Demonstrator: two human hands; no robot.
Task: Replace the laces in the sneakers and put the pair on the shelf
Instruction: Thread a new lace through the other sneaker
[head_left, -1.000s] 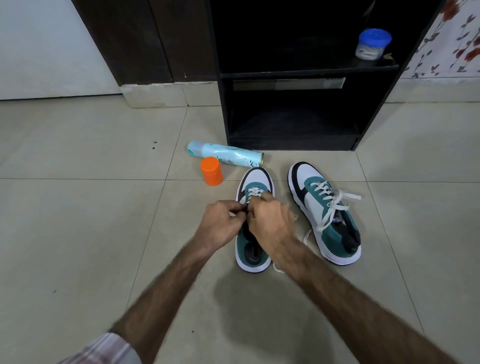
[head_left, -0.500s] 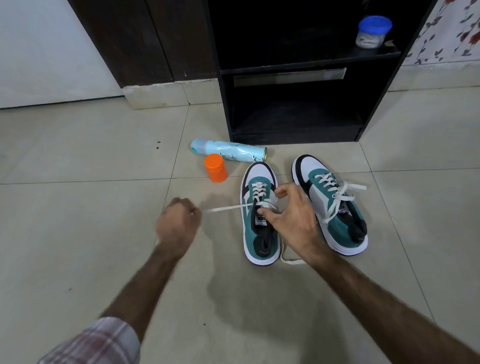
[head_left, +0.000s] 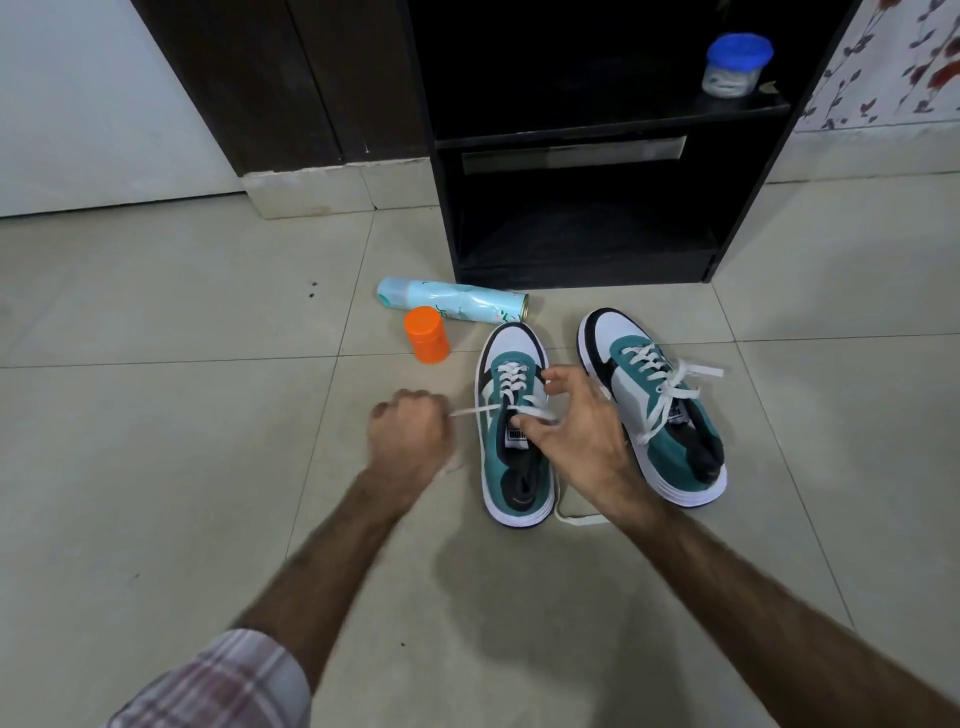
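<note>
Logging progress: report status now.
Left hand grips lace, pulled taut. Right hand pinches lace at left sneaker. Spray can, orange cap lie near shelf.

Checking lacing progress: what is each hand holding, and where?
Left hand grips one free end of the white lace; right hand pinches it at the left sneaker's eyelets.

Both sneakers, the left one (head_left: 514, 441) and the right one (head_left: 654, 410), are teal, white and black, with white laces (head_left: 511, 382). The can (head_left: 452, 306) lying on the pale tile floor (head_left: 156, 467) is light blue, and the small container (head_left: 427, 335) beside it is orange. The shelf (head_left: 571, 140) is black. The jar (head_left: 735, 65) has a blue lid (the body looks clear). The sleeve (head_left: 223, 686) has a pink and white plaid.
</note>
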